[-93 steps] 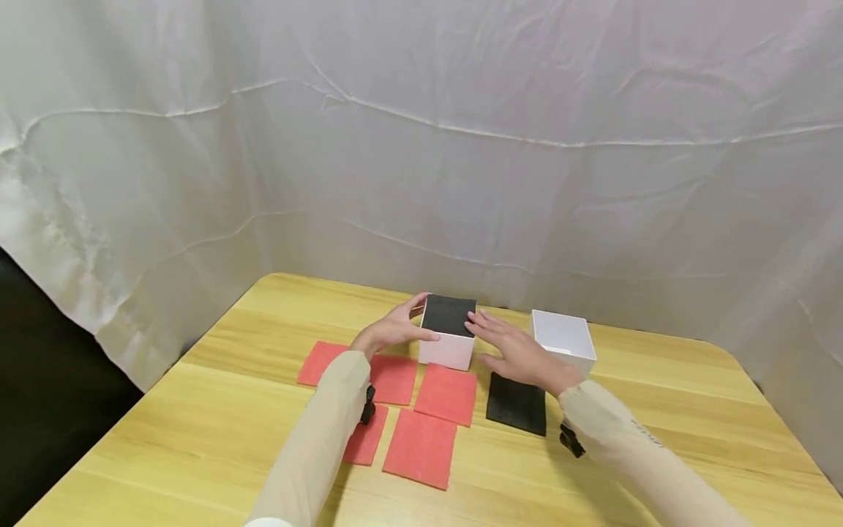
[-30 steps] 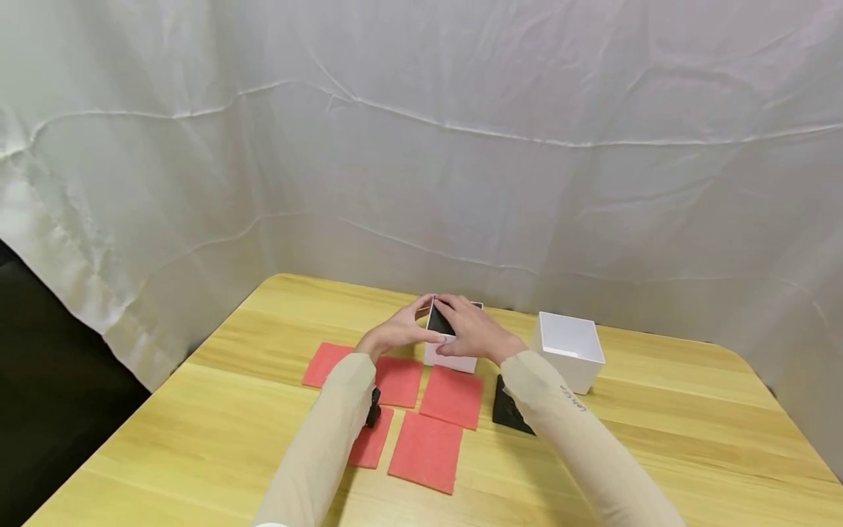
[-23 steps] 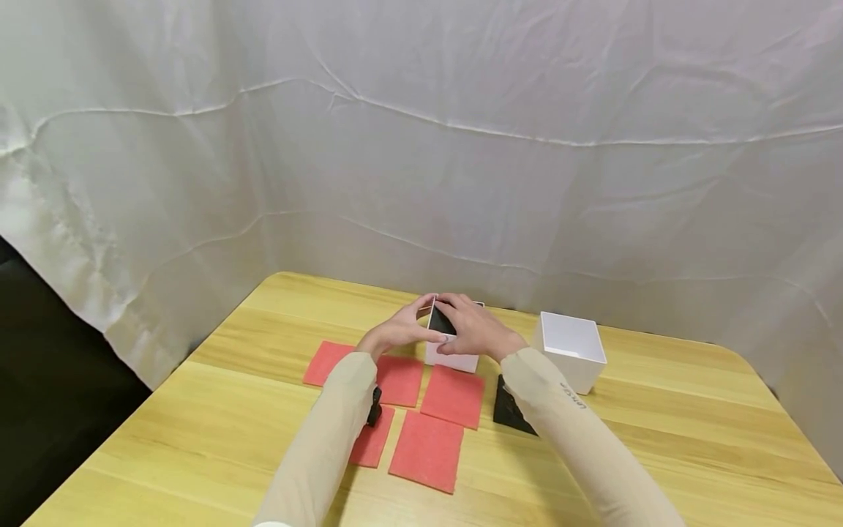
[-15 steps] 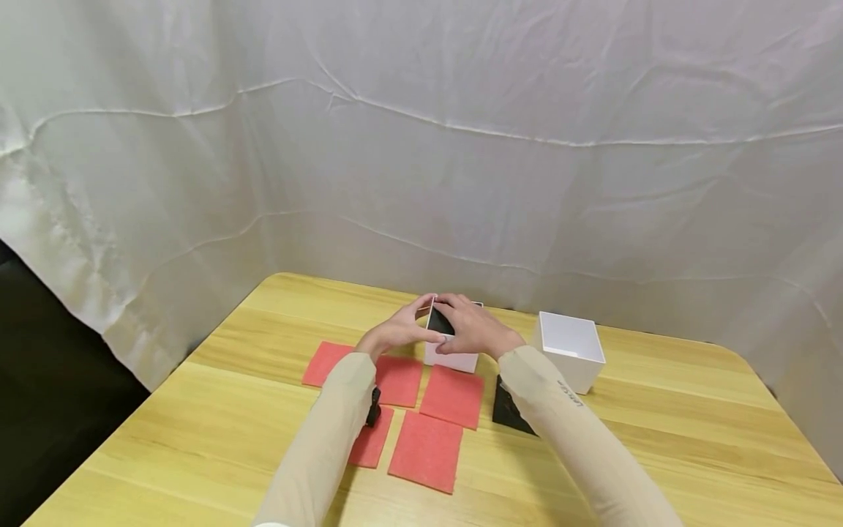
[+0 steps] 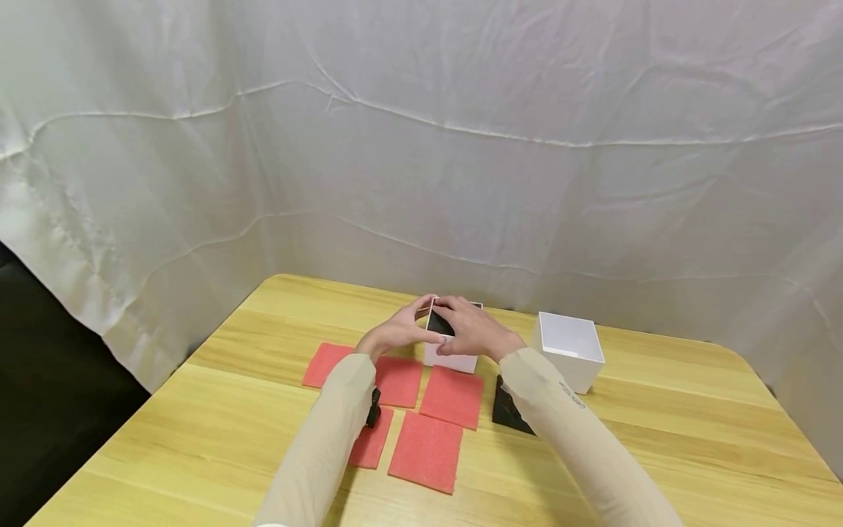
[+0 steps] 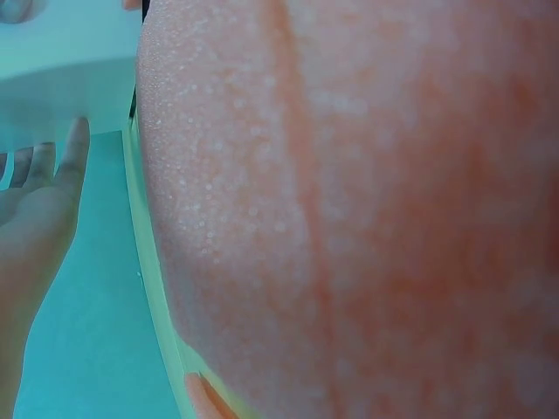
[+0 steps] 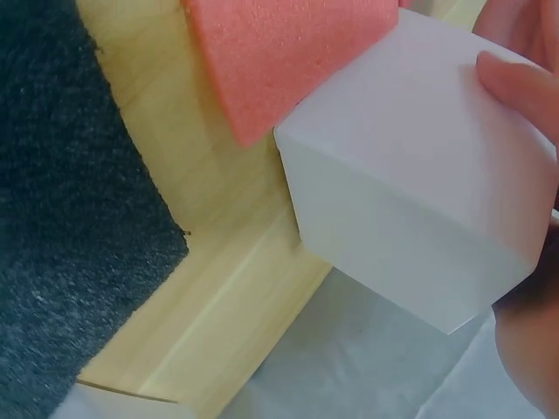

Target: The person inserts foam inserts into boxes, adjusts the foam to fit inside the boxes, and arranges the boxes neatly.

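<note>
Over the white box [image 5: 451, 360], both hands [image 5: 476, 331] tilt a black pad [image 5: 440, 323].

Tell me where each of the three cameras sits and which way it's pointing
Head: worn high, looking forward and down at the wooden table; both sleeved arms, left hand and right hand at the white square box.
Left wrist: close above a red foam square; left fingertips at the edge.
Right wrist: low beside the same box; a right fingertip on it.
Shared: head and right wrist both show the box and the black foam square.
</note>
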